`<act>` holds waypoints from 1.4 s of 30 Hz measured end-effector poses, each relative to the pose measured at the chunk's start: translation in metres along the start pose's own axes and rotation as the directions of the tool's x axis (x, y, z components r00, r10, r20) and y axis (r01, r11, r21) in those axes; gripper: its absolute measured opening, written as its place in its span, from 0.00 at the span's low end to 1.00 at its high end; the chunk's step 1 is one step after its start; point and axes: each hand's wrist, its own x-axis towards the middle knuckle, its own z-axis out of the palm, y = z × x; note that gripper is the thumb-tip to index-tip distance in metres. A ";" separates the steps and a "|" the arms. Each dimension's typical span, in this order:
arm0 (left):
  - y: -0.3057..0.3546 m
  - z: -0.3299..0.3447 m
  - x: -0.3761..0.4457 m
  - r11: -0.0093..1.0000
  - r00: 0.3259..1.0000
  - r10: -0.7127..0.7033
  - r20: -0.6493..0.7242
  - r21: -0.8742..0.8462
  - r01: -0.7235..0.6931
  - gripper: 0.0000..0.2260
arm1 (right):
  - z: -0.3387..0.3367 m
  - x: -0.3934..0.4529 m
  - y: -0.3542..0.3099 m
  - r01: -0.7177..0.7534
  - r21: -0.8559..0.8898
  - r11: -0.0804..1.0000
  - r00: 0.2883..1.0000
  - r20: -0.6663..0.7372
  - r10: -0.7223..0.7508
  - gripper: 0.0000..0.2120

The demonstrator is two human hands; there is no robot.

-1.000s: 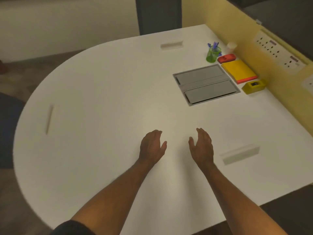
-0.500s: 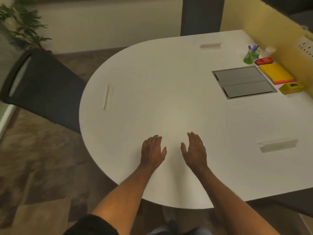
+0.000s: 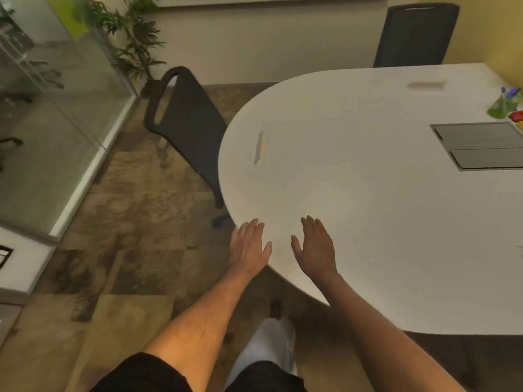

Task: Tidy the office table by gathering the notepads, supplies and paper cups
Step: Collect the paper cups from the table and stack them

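The white rounded table (image 3: 368, 193) fills the right half of the view. My left hand (image 3: 249, 246) hovers flat with straight fingers over the table's near left edge, holding nothing. My right hand (image 3: 315, 246) is beside it over the tabletop, also flat and empty. At the far right edge stands a green pen cup (image 3: 502, 107) with purple pens, and a sliver of a red item (image 3: 516, 116) lies next to it. The other supplies are out of frame.
A grey cable hatch (image 3: 481, 145) is set into the table at right. A black chair (image 3: 184, 123) stands left of the table, another black chair (image 3: 413, 35) at the far end. A potted plant (image 3: 133, 38) and glass partition (image 3: 42, 123) are at left.
The view has swung left, so the yellow notepad and yellow item have left the frame. Both hands have drawn back to the table's near left edge, still empty.
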 end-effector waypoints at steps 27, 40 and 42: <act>-0.534 -0.172 0.256 0.997 1.000 -0.024 0.019 0.074 0.023 0.30 | 0.244 0.279 -0.506 0.026 0.035 0.999 0.985 0.170 -0.031 0.31; -0.644 -0.230 0.569 0.987 0.995 0.093 0.023 0.132 -0.095 0.29 | 0.305 0.589 -0.619 -0.289 0.158 0.944 0.956 0.090 0.278 0.29; -0.647 -0.242 0.619 0.984 0.993 0.114 0.027 0.136 -0.116 0.29 | 0.302 0.635 -0.626 -0.323 0.161 0.933 0.946 0.075 0.315 0.29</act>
